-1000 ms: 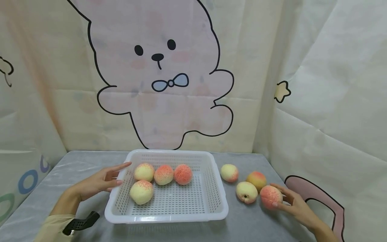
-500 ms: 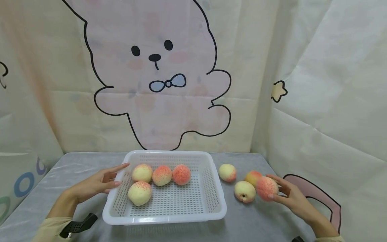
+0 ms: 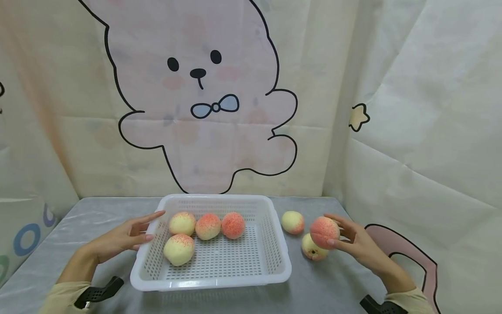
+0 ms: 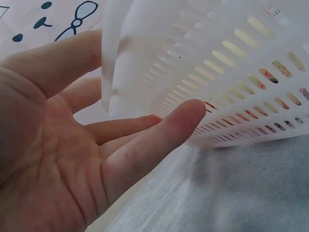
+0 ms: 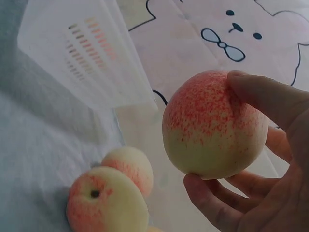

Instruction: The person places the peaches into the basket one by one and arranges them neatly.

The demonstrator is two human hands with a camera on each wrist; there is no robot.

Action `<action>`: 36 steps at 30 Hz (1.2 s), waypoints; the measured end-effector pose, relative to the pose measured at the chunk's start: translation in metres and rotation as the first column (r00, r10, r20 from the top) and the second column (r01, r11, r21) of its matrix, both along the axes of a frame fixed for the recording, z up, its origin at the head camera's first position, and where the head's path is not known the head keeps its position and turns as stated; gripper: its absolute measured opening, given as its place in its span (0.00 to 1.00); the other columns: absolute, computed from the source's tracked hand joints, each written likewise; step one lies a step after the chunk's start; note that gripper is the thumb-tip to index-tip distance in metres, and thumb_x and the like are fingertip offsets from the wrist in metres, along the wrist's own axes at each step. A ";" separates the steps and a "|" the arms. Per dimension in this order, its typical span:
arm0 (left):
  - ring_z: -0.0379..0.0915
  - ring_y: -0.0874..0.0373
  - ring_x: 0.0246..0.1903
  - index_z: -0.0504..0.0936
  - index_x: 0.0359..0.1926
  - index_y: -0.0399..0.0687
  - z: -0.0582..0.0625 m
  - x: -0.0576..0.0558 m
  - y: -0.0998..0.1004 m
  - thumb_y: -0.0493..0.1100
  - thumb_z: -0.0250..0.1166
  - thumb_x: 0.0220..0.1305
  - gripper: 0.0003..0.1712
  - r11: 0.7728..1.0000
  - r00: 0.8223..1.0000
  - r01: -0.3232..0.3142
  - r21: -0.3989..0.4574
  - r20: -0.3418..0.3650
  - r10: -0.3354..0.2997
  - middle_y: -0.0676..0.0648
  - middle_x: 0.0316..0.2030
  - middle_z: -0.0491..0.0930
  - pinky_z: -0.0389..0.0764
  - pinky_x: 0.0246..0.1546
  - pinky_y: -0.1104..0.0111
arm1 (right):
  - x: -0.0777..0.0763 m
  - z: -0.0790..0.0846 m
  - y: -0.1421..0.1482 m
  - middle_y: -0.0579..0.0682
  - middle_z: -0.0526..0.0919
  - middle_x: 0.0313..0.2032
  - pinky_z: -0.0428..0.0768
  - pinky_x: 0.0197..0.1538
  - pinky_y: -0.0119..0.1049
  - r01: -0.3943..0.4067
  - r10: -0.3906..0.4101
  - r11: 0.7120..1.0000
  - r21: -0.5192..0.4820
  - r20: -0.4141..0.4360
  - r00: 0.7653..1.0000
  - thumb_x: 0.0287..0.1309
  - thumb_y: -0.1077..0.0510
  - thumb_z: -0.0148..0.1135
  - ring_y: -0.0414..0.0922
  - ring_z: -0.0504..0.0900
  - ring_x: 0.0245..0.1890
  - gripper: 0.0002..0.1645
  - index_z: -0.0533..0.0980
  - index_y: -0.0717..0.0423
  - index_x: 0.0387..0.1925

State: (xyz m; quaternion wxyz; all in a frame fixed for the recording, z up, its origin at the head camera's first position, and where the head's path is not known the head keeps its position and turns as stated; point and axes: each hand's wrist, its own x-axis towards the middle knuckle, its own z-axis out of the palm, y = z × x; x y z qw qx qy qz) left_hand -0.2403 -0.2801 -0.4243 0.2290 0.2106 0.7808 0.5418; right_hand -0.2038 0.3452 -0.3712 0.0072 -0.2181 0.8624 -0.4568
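Observation:
My right hand [image 3: 361, 244] grips a pink-red and cream peach [image 3: 324, 233] between thumb and fingertips, clear of the table in the right wrist view. Below it in the head view a pale peach [image 3: 312, 251] is partly covered, and another pale peach [image 3: 293, 222] lies behind. An orange-yellow peach is hidden from the head camera. My left hand [image 3: 117, 240] touches the left side of a white plastic basket [image 3: 211, 284], fingers extended along its rim and thumb [image 4: 186, 121] against the outer wall. Inside the basket, several peaches [image 3: 208, 226] sit toward the back left.
A grey cloth-covered table [image 3: 313, 288] carries everything. Behind it hangs a curtain [image 3: 219, 152] printed with a cartoon bear, and pale curtains [image 3: 412, 131] close off both sides. Black straps [image 3: 100, 293] sit on both wrists.
My right hand has lifted the pink-red peach off the table and carried it left toward the basket, over the other peaches. The left hand stays at the basket's rim. The head view shifts slightly.

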 end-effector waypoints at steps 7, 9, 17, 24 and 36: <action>0.73 0.72 0.57 0.41 0.77 0.59 0.003 -0.002 0.001 0.42 0.51 0.73 0.39 1.000 1.000 -0.009 -0.004 -0.008 0.009 0.29 0.74 0.48 0.80 0.49 0.61 | -0.009 0.003 -0.024 0.38 0.74 0.59 0.80 0.47 0.34 -0.031 0.032 0.999 -0.031 0.039 0.999 0.63 0.62 0.60 0.34 0.78 0.52 0.35 0.62 0.47 0.69; 0.73 0.72 0.56 0.41 0.77 0.59 0.003 -0.002 0.001 0.43 0.51 0.73 0.39 1.000 1.000 -0.015 -0.010 -0.005 0.015 0.30 0.74 0.48 0.80 0.49 0.61 | -0.011 0.003 -0.031 0.43 0.73 0.61 0.80 0.48 0.35 -0.039 0.040 0.999 -0.032 0.044 0.998 0.63 0.61 0.60 0.36 0.79 0.53 0.34 0.63 0.45 0.69; 0.69 0.68 0.59 0.45 0.77 0.61 0.001 -0.001 0.003 0.44 0.54 0.72 0.40 0.998 0.998 -0.058 -0.029 -0.003 0.058 0.32 0.75 0.48 0.78 0.51 0.60 | -0.013 0.003 -0.048 0.57 0.71 0.63 0.81 0.49 0.34 -0.085 0.088 0.994 -0.063 0.052 0.995 0.60 0.62 0.62 0.39 0.80 0.53 0.36 0.63 0.45 0.69; 0.69 0.60 0.61 0.45 0.77 0.62 -0.001 0.000 0.003 0.44 0.54 0.71 0.40 0.997 0.998 -0.064 -0.037 -0.005 0.064 0.31 0.74 0.50 0.78 0.50 0.59 | -0.017 0.002 -0.062 0.58 0.71 0.65 0.81 0.49 0.34 -0.122 0.125 0.990 -0.074 0.046 0.991 0.59 0.61 0.64 0.40 0.81 0.53 0.37 0.63 0.47 0.69; 0.68 0.49 0.63 0.48 0.76 0.64 0.001 0.002 0.005 0.47 0.57 0.69 0.40 0.992 0.994 -0.109 -0.062 -0.012 0.109 0.31 0.73 0.54 0.78 0.49 0.58 | -0.020 -0.001 -0.089 0.58 0.72 0.64 0.82 0.49 0.36 -0.167 0.178 0.980 -0.112 0.098 0.979 0.60 0.60 0.64 0.48 0.80 0.54 0.36 0.64 0.45 0.68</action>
